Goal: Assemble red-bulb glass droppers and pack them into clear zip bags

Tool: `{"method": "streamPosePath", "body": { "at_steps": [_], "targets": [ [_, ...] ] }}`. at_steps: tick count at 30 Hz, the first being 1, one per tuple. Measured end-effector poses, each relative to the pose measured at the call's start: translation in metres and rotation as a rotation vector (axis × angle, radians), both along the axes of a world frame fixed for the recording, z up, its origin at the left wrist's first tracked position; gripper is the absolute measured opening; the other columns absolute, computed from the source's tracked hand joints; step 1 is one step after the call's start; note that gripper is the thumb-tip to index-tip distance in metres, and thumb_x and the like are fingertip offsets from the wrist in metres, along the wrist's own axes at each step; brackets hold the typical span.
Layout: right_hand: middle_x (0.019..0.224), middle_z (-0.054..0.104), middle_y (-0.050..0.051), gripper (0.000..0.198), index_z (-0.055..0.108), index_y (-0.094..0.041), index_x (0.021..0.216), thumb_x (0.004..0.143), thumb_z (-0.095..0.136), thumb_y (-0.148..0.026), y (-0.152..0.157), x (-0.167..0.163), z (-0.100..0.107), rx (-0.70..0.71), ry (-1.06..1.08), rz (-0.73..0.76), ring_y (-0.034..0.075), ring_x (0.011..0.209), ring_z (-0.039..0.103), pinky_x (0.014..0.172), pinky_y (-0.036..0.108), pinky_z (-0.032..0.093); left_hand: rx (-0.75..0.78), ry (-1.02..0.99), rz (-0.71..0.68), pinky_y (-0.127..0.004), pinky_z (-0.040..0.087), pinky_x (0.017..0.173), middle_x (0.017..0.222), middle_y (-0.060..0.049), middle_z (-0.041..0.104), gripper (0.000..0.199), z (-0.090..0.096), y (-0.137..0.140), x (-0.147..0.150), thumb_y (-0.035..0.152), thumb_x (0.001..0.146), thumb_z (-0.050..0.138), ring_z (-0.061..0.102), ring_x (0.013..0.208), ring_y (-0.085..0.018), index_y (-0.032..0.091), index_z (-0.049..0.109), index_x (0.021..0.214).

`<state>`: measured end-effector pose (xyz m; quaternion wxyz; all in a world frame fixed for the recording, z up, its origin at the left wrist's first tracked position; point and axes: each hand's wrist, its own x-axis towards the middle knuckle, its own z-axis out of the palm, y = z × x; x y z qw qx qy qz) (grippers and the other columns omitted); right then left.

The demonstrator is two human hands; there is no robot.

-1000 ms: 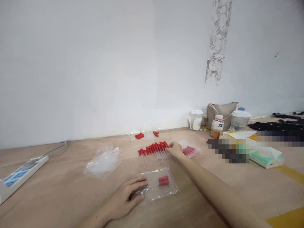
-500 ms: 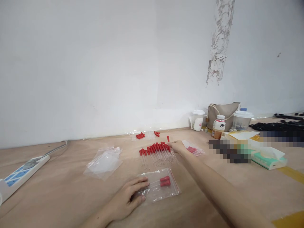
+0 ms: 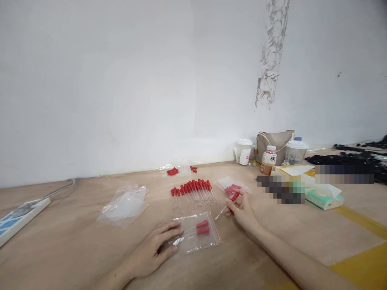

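My right hand (image 3: pixel 241 210) pinches a dropper (image 3: pixel 235 196) with a red bulb and a thin clear tube whose tip points down and left. Under the spread fingers of my left hand (image 3: pixel 161 245) lies the left end of a clear zip bag (image 3: pixel 193 246); two red-bulbed droppers (image 3: pixel 202 227) are inside it. Beyond the bag, a row of several loose droppers (image 3: pixel 193 186) lies with bulbs toward the wall. Behind my right hand is another clear bag (image 3: pixel 223 183) holding droppers.
Flat clear bags (image 3: pixel 125 204) are stacked at left, near a power strip (image 3: pixel 27 217). Red bulbs (image 3: pixel 172 172) lie on plastic by the wall. At right stand a lidded cup (image 3: pixel 244 152), a bottle (image 3: pixel 268 161), a beige bag (image 3: pixel 279 141) and a tissue pack (image 3: pixel 325 200).
My right hand has drawn back from the row toward me and rightward, bringing a dropper with it. My left hand keeps its place on the bag. The view has shifted slightly right.
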<state>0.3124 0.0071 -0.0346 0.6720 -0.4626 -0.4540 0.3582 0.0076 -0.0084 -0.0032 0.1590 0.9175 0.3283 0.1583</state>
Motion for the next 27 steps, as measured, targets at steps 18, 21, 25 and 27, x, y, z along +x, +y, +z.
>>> {"method": "streamPosePath", "body": {
  "at_steps": [18, 21, 25, 27],
  "targets": [
    [0.067, 0.058, -0.002, 0.037, 0.043, -0.020, 0.084, 0.063, 0.062, -0.045, -0.015, -0.020, 0.002, -0.149, 0.085, 0.340, 0.013, 0.059, 0.058, 0.060, 0.029, 0.046, 0.016, -0.021, 0.036, -0.041, 0.033, 0.098, 0.130, -0.001, 0.043, 0.045, -0.002, 0.002, -0.002, 0.039, 0.084, 0.045, 0.038, 0.118, -0.023, 0.032, 0.036, 0.127],
    [0.068, 0.059, 0.000, 0.027, 0.056, -0.017, 0.076, 0.062, 0.065, -0.038, -0.015, -0.020, 0.001, -0.124, -0.209, 0.297, 0.012, 0.060, 0.055, 0.059, 0.026, 0.044, 0.009, -0.011, 0.046, -0.041, 0.032, 0.098, 0.131, -0.001, 0.042, 0.045, -0.003, 0.003, -0.001, 0.039, 0.084, 0.045, 0.037, 0.118, -0.024, 0.033, 0.035, 0.128],
    [0.067, 0.060, 0.000, 0.019, 0.061, -0.016, 0.078, 0.063, 0.063, -0.029, -0.014, -0.024, 0.000, -0.081, -0.437, 0.178, 0.012, 0.060, 0.052, 0.057, 0.024, 0.042, 0.004, -0.018, 0.036, -0.041, 0.031, 0.098, 0.130, -0.001, 0.043, 0.045, -0.002, 0.003, -0.001, 0.039, 0.084, 0.045, 0.038, 0.118, -0.024, 0.032, 0.036, 0.128],
    [0.067, 0.059, 0.000, 0.017, 0.059, -0.016, 0.077, 0.063, 0.062, -0.026, -0.014, -0.026, 0.001, -0.074, -0.469, 0.135, 0.011, 0.057, 0.050, 0.053, 0.022, 0.040, 0.001, -0.016, 0.037, -0.041, 0.031, 0.099, 0.130, -0.001, 0.043, 0.045, -0.002, 0.002, -0.001, 0.039, 0.084, 0.045, 0.038, 0.118, -0.023, 0.032, 0.036, 0.128]
  ]
}}
